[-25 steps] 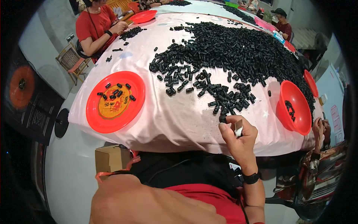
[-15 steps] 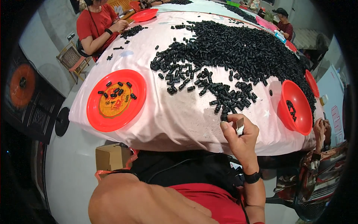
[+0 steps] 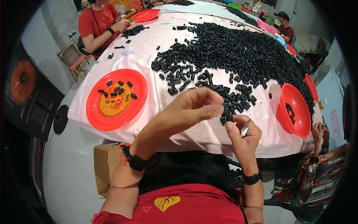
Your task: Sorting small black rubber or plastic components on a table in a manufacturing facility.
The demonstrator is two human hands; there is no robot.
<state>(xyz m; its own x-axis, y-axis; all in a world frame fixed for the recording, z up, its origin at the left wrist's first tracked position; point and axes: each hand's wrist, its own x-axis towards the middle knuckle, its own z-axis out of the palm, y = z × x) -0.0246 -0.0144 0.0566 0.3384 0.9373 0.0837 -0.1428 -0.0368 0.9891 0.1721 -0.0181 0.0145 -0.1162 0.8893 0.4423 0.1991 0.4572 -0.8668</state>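
Observation:
My right hand (image 3: pixel 244 140) is closed, pinching a small black plastic piece (image 3: pixel 226 118) between thumb and forefinger. A flat strip with a pale lower part (image 3: pixel 245 128), perhaps a small blade, also sits in its grip. Close by on the left, my left hand (image 3: pixel 195 108) hangs above the table with its fingers curled toward the thumb. Whether anything is between those fingertips cannot be seen. Just beyond both hands lies a loose cluster of black pieces (image 3: pixel 244 97), joined to a big heap of them (image 3: pixel 238 52).
A red plate (image 3: pixel 140 87) at left holds several black pieces. At right stands a red bowl (image 3: pixel 300 112) with some pieces inside. A pale cloth (image 3: pixel 179 127) covers the table. Beside the bowl are another person's hands (image 3: pixel 320 134); a person in red (image 3: pixel 99 24) works at far left.
My left arm, blurred low in the picture before, has swung up, bringing the left hand over the table beside the right. The right hand still grips its black piece and strip.

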